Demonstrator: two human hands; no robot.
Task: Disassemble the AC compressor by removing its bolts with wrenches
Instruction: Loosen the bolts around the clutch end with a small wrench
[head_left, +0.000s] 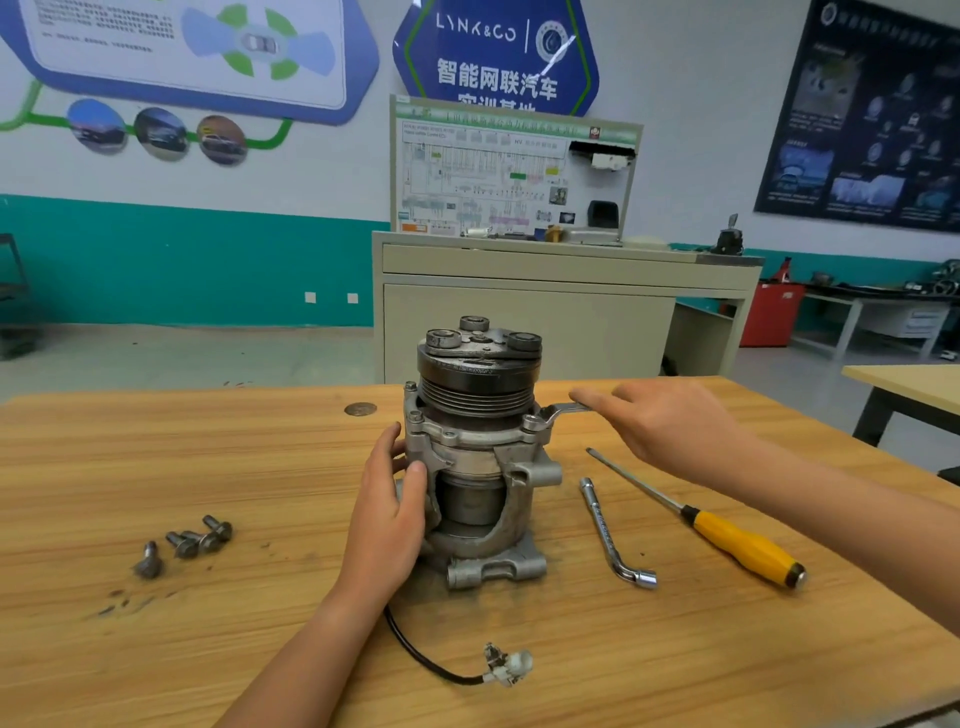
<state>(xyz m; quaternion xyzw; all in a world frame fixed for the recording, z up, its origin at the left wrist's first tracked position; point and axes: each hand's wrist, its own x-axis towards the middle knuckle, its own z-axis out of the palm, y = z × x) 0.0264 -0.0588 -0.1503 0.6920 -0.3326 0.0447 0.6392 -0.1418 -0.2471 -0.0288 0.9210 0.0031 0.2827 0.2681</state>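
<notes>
— What lies at your left?

— A few dull grey flanged steel bolts (187, 543), loose and close together.

— And my hands?

— Your left hand (387, 499) curves round the rough cast-aluminium AC compressor (478, 452), thumb on the front and fingers going behind. The compressor stands upright at the middle of the table, with its black ribbed pulley on top. Your right hand (670, 421) lies on the flat shiny open-end wrench (558, 413) with straight fingers. The wrench head sits on a bolt at the upper right corner of the housing. To the right lie a chrome L-shaped socket wrench (610, 535) and a yellow-handled screwdriver (727, 535), a little apart.

— The surface?

— A pale wood-grain table (260, 467), smooth, with dark crumbs. Behind it you have a beige metal cabinet (519, 322) and a white wall with a teal band.
</notes>
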